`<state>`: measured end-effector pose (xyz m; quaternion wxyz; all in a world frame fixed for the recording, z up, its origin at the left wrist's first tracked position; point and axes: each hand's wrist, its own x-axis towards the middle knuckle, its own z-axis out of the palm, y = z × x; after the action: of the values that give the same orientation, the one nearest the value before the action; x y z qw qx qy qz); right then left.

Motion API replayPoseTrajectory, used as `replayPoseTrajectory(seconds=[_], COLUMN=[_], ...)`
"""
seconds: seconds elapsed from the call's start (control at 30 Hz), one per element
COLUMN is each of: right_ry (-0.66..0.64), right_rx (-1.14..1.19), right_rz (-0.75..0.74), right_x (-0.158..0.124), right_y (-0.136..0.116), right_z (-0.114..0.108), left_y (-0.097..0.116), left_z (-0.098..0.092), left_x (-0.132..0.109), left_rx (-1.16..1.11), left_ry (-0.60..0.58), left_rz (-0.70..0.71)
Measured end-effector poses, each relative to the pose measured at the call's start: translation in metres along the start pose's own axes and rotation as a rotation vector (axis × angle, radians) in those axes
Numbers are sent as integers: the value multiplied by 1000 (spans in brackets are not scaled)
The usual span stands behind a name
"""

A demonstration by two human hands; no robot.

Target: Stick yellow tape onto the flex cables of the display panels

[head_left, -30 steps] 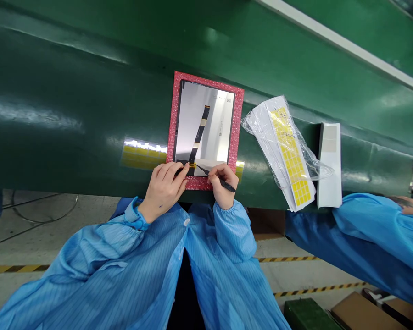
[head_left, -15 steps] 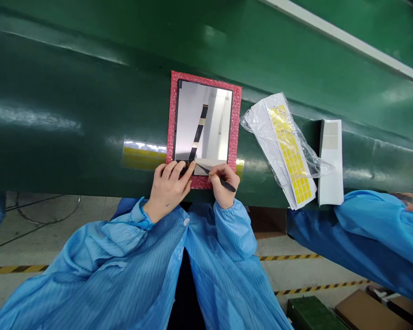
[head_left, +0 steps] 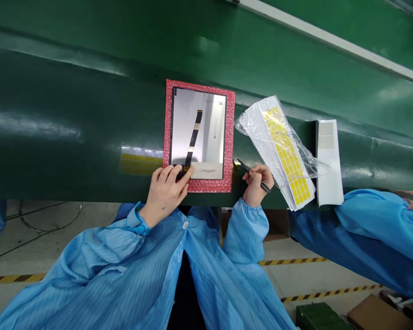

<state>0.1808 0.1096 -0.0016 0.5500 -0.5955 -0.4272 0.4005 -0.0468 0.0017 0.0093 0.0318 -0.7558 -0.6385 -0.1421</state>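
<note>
A silver-backed display panel (head_left: 184,117) with a dark border lies on a pink bubble-wrap sheet (head_left: 230,142) in front of me. A black flex cable (head_left: 194,137) runs up over the panel's back from its lower edge. My left hand (head_left: 168,192) rests on the lower left corner of panel and wrap, fingers laid out, fingertips at the cable's base. Black tweezers (head_left: 246,167) are in my right hand (head_left: 257,185), right of the wrap. Their tips point up and left, just above the green table, apart from the panel.
A clear bag (head_left: 311,160) with white sheets and yellow label squares (head_left: 289,158) lies to the right, close to my right hand. Beyond it stands a white stack (head_left: 330,174). A yellow label strip (head_left: 141,164) lies left of the wrap. A co-worker's blue sleeve (head_left: 368,211) is at far right.
My right hand has moved right with the tweezers, away from the panel's lower edge to beside the wrap. The left hand stays at the cable's base.
</note>
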Motion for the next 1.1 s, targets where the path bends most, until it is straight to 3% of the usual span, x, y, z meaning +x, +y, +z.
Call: replayPoseTrajectory(seconds=[0.17,0.37,0.47,0.6,0.7,0.8,0.93,1.1], right_ry=[8,9,-2,-11,-16,-13,-17,-22], right_rx=[37,49,50,55,81,94,79,83], right_rz=[-3,3,-2,0,-3,-4,-8,1], right_x=[-1,-1,-1,0,0,0,0,1], right_y=[-2,1,2,3,3,3,4,4], right_z=[0,-3,-4,-5,-5,-5,-5,-7], left_y=[-4,-11,-18,-36,-47,-53,-60,-56], left_z=[-2,-3,-6,-5,0,2,-1,4], left_x=[7,-10,-11,11,35,51,56,65], left_rx=[-50,-170,-234,-186,-66,-73,-464,-1278], left_ry=[19,71,115,132,80,-19,-25,191], left_rz=[-8,36,-49,-276,-447,-471,-520,-942])
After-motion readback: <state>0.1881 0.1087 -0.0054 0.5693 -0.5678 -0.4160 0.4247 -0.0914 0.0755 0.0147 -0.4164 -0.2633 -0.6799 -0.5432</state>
